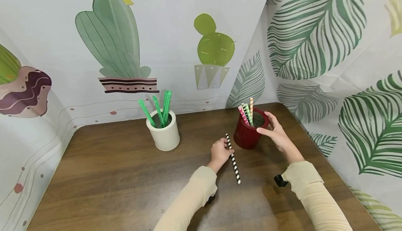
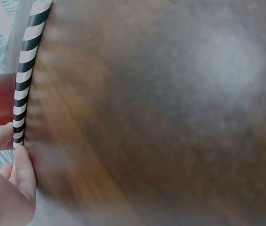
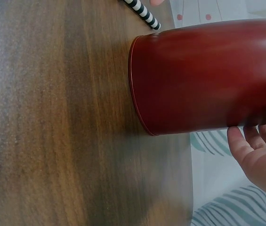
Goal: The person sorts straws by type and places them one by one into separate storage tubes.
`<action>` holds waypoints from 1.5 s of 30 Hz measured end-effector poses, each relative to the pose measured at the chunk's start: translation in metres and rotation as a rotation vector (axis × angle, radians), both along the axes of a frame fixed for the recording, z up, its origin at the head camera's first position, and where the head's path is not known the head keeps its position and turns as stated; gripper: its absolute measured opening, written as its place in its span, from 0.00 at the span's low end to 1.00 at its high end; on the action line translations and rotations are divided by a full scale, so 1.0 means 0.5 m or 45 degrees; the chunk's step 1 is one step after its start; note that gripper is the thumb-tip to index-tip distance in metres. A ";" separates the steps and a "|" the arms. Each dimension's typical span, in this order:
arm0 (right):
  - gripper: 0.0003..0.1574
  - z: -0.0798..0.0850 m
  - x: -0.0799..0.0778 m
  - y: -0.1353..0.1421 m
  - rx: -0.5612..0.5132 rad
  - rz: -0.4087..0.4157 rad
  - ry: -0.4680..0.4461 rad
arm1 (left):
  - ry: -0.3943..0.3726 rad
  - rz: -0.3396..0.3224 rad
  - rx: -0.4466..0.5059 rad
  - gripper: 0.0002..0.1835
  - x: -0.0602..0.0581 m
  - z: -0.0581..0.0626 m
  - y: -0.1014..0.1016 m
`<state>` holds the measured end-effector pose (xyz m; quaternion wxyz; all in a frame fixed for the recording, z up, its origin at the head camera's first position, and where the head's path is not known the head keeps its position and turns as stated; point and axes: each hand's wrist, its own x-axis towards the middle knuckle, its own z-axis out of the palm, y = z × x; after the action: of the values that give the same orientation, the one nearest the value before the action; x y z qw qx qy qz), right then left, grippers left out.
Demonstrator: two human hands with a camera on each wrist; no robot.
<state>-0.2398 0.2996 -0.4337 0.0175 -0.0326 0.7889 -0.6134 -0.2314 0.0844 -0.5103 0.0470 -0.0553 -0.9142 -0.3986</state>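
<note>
A black-and-white striped paper straw [image 1: 236, 170] is pinched between the thumb and fingers of my left hand [image 1: 218, 153]. In the left wrist view the same straw [image 2: 26, 61] slants upward from the fingertips; whether it touches the table cannot be told. Just right of it stands a red cup [image 1: 246, 136], upright, with several patterned paper straws [image 1: 246, 114] leaning in it. My right hand [image 1: 276, 133] holds the cup at its right side, thumb in front and fingers farther back. The right wrist view has the fingertips against the wall of the red cup [image 3: 203, 80].
To the left on the brown wooden table [image 1: 125, 175] stands a cream cup [image 1: 164, 136] with several green straws [image 1: 166, 107] in it. Patterned wall covering [image 1: 176, 49] rises behind the table's back edge and along its right side.
</note>
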 end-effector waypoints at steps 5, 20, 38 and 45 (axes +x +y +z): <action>0.48 -0.003 -0.002 0.001 -0.014 -0.002 0.003 | -0.056 -0.035 -0.034 0.19 -0.005 0.007 -0.003; 0.47 -0.003 -0.002 0.001 -0.015 0.006 0.015 | -0.176 -0.055 -0.231 0.23 0.001 0.031 0.005; 0.48 0.005 0.001 -0.002 -0.010 0.001 -0.010 | -0.437 -0.116 0.798 0.20 -0.034 0.055 -0.010; 0.49 0.004 0.002 0.000 -0.006 0.013 -0.011 | -0.482 -0.108 1.133 0.22 -0.039 0.083 -0.023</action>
<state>-0.2390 0.2998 -0.4315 0.0240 -0.0340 0.7873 -0.6152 -0.2508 0.0728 -0.4687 -0.1175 0.0065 -0.6445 -0.7555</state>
